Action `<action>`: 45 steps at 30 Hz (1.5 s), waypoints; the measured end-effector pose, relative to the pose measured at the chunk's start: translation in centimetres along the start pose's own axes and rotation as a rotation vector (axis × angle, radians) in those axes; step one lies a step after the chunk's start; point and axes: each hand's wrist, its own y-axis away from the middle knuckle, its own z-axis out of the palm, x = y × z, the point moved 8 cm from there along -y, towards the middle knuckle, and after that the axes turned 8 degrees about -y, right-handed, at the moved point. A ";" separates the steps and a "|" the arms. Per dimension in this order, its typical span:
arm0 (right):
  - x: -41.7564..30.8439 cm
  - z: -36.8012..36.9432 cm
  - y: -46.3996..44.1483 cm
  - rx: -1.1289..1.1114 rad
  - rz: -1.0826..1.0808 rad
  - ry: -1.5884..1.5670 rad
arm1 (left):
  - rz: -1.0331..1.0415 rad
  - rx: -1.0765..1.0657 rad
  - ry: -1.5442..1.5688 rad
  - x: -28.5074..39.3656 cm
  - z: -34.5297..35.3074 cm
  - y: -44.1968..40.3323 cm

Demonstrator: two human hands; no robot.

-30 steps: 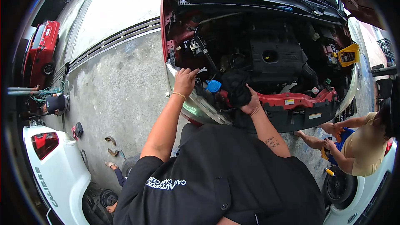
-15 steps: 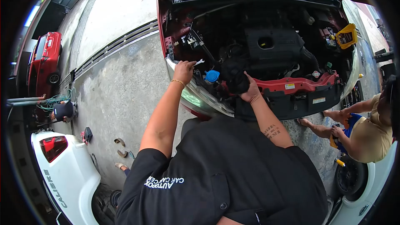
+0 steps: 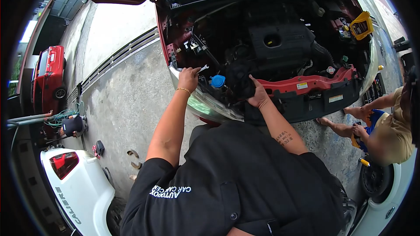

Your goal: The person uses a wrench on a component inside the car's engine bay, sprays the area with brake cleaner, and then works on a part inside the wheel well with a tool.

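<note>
My left hand [image 3: 189, 79] is closed around a wrench [image 3: 204, 67] whose open-ended jaw sticks out past my fingers, over the headlight corner of a red car's engine bay. My right hand [image 3: 259, 93] grips a bulky black part [image 3: 241, 81] at the front of the bay; its thumb shows and some fingers are hidden. The part is too dark to name. Between my hands sits a blue reservoir cap [image 3: 218, 81]. Behind the black part is the dark engine cover [image 3: 280, 39].
A red front crossmember [image 3: 284, 87] runs along the bay. A yellow oil jug [image 3: 362, 25] stands at its far right. A person [image 3: 391, 126] sits at the right beside a wheel [image 3: 375, 181]. Another person [image 3: 73, 126] is at the left, near a white vehicle [image 3: 81, 188].
The view has shifted slightly, moving the car leftward in the picture. Both hands keep their holds, on the wrench and the black part.
</note>
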 end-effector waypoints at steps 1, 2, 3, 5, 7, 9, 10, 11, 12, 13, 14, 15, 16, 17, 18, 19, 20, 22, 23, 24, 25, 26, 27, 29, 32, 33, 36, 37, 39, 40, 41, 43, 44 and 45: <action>0.0 0.1 -0.1 -0.012 -0.004 -0.004 | 0.002 0.000 -0.003 0.0 -0.1 0.0; 0.0 0.2 -0.1 -0.023 -0.007 -0.008 | 0.005 0.005 0.002 0.0 -0.2 0.0; 0.0 0.3 -0.1 -0.023 -0.008 -0.010 | 0.008 0.010 0.008 0.1 -0.2 0.0; 0.0 -0.1 -0.1 0.002 -0.006 -0.009 | 0.014 0.017 0.006 0.0 -0.2 0.1; 0.1 -0.3 -0.1 0.006 -0.010 -0.010 | 0.021 0.028 0.009 0.2 -0.3 0.2; 0.0 -0.4 -0.3 0.008 -0.015 -0.005 | 0.020 0.064 0.025 0.1 -0.4 0.3; 0.0 -0.5 -0.3 0.010 -0.011 -0.012 | 0.021 0.068 0.030 0.1 -0.4 0.3; 0.1 -0.5 -0.4 0.011 -0.005 -0.018 | 0.017 0.079 0.018 0.2 -0.6 0.3; 0.2 -0.5 -0.5 0.011 -0.007 -0.012 | 0.012 0.091 0.007 0.2 -0.7 0.4; 0.2 -0.4 -0.5 0.008 -0.031 -0.026 | 0.007 0.100 0.024 0.3 -0.8 0.6; 0.1 -0.1 -0.4 0.007 -0.053 -0.041 | 0.004 0.105 0.030 0.4 -0.9 0.6; 0.1 0.2 -0.4 0.011 -0.051 -0.035 | 0.007 0.117 0.036 0.4 -1.0 0.7; 0.0 0.5 -0.2 0.012 -0.057 -0.021 | 0.010 0.127 0.041 0.2 -1.1 0.9; 0.1 0.5 -0.1 0.014 -0.063 -0.007 | 0.016 0.129 0.056 0.2 -1.1 0.9; 0.4 0.7 -0.1 0.018 -0.062 -0.003 | 0.013 0.129 0.061 0.0 -1.1 1.0; 0.5 1.2 -0.2 -0.011 -0.079 -0.013 | 0.016 0.133 0.071 -0.1 -1.3 1.1; 0.4 1.6 -0.3 -0.040 -0.098 -0.019 | 0.019 0.141 0.084 -0.1 -1.4 1.1; 0.6 1.8 -0.5 -0.002 -0.127 -0.018 | 0.017 0.150 0.109 -0.5 -1.5 1.2; 0.6 1.8 -0.5 0.031 -0.155 -0.024 | 0.031 0.129 0.113 -0.5 -1.4 1.2; 0.7 1.4 -0.7 0.037 -0.153 -0.005 | 0.043 0.113 0.119 -0.6 -1.6 1.1; 0.4 0.8 -0.8 0.076 -0.210 -0.007 | 0.063 0.088 0.108 -0.7 -1.8 0.9; 0.2 1.1 -0.9 0.116 -0.267 -0.007 | 0.048 0.099 0.124 -1.3 -1.9 0.6; 0.3 1.6 -1.0 0.124 -0.259 0.019 | 0.079 0.089 0.133 -1.4 -1.9 0.4; 0.1 1.8 -1.1 0.171 -0.340 0.067 | 0.128 0.077 0.122 -1.8 -2.0 0.2; -0.1 1.2 -1.2 0.280 -0.393 0.028 | 0.160 0.125 0.105 -3.1 -2.9 -0.6; 0.0 1.3 -0.9 0.336 -0.393 0.079 | 0.170 0.152 0.101 -3.5 -3.0 -0.9; -0.3 1.2 -0.8 0.427 -0.401 0.153 | 0.138 0.179 0.176 -4.7 -2.7 -1.5; -0.4 1.1 -0.9 0.436 -0.399 0.161 | 0.128 0.194 0.155 -4.7 -2.6 -1.6; -0.4 1.1 -0.5 0.522 -0.400 0.262 | 0.125 0.181 0.158 -4.7 -2.8 -1.6; -0.2 1.2 -0.5 0.534 -0.398 0.266 | 0.130 0.169 0.151 -4.7 -2.9 -1.6; -0.1 0.6 -0.3 0.578 -0.410 0.264 | 0.129 0.163 0.140 -4.7 -2.8 -1.7; -0.1 -0.3 0.2 0.628 -0.424 0.263 | 0.128 0.149 0.156 -4.8 -2.7 -1.8; 0.0 -0.7 0.4 0.643 -0.392 0.263 | 0.127 0.140 0.164 -4.9 -2.5 -1.9; 0.2 -1.2 0.5 0.658 -0.359 0.263 | 0.129 0.136 0.171 -5.0 -2.3 -2.1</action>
